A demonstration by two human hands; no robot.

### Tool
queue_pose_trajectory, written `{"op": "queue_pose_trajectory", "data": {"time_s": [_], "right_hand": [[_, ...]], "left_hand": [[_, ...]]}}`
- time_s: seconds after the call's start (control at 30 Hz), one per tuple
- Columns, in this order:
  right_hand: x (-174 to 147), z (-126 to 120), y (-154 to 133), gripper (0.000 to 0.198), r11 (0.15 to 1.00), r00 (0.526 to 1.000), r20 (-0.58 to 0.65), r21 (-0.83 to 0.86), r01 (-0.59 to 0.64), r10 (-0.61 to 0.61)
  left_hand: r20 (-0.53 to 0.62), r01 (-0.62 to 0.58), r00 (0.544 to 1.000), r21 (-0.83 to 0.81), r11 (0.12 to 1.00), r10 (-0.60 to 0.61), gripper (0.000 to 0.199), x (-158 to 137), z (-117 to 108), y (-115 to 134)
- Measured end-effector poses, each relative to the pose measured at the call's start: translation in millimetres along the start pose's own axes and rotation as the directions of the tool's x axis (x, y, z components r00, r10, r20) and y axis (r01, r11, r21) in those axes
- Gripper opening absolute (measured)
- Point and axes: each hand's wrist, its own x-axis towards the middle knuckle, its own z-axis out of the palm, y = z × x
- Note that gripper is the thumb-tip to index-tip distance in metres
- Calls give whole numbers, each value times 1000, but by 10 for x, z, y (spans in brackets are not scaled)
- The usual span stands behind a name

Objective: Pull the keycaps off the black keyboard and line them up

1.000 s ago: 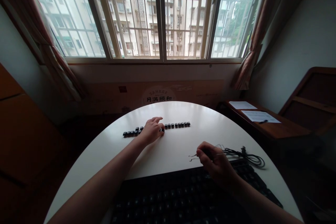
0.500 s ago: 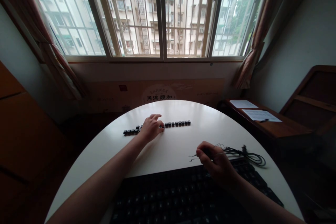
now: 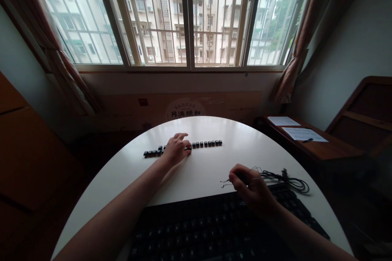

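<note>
My left hand [image 3: 177,149] is over the far part of the white table, its thumb and a finger closed on a small black keycap [image 3: 188,148] at the row. Several black keycaps [image 3: 205,144] stretch in a line to the right of it, and more keycaps [image 3: 152,153] show on its left; my hand hides the middle ones. Closer to me, my right hand [image 3: 252,185] is wrapped round a wire keycap puller [image 3: 226,183], whose thin hooked ends point left. This hand hovers over the upper edge of a black keyboard [image 3: 196,228], partly covering it.
A coiled black cable [image 3: 295,183] lies on the round white table [image 3: 122,175] behind the keyboard. To the right, a lower brown wooden surface [image 3: 339,150] carries paper sheets [image 3: 304,134] and a pen [image 3: 308,140]. A printed cardboard panel [image 3: 214,104] stands below the window.
</note>
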Motion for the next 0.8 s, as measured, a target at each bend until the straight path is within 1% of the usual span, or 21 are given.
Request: {"op": "queue_pose_trajectory", "data": {"time_s": [0.3, 0.47, 0.57, 0.63, 0.7, 0.73, 0.77, 0.8], "right_hand": [[3, 6, 15, 26, 1000, 1000, 4, -22, 6, -6], [2, 7, 9, 26, 999, 1000, -1, -34, 8, -8], [0, 9, 14, 27, 999, 1000, -12, -39, 7, -8], [-8, 12, 26, 28, 1000, 1000, -11, -15, -7, 7], [-21, 14, 39, 29, 999, 999, 1, 32, -37, 37], [-28, 15, 44, 30, 997, 999, 9, 58, -54, 54], [-36, 15, 45, 30, 994, 998, 17, 83, -69, 68], [-43, 15, 43, 31, 991, 997, 24, 103, -81, 79]], "left_hand": [[11, 20, 1000, 14, 1000, -20, 8, 1, 8, 14], [-25, 19, 999, -57, 998, -20, 10, 4, -9, -18], [-62, 22, 998, -86, 996, -27, 12, 45, -86, -86], [-133, 36, 990, -124, 992, -52, 13, 92, -223, -122], [-226, 63, 968, -208, 976, -111, 19, 131, -460, -105], [-241, 89, 959, -254, 963, -152, 25, 137, -612, -62], [-230, 124, 954, -278, 953, -191, 29, 129, -778, 10], [-197, 155, 957, -276, 949, -214, 33, 105, -945, 112]]}}
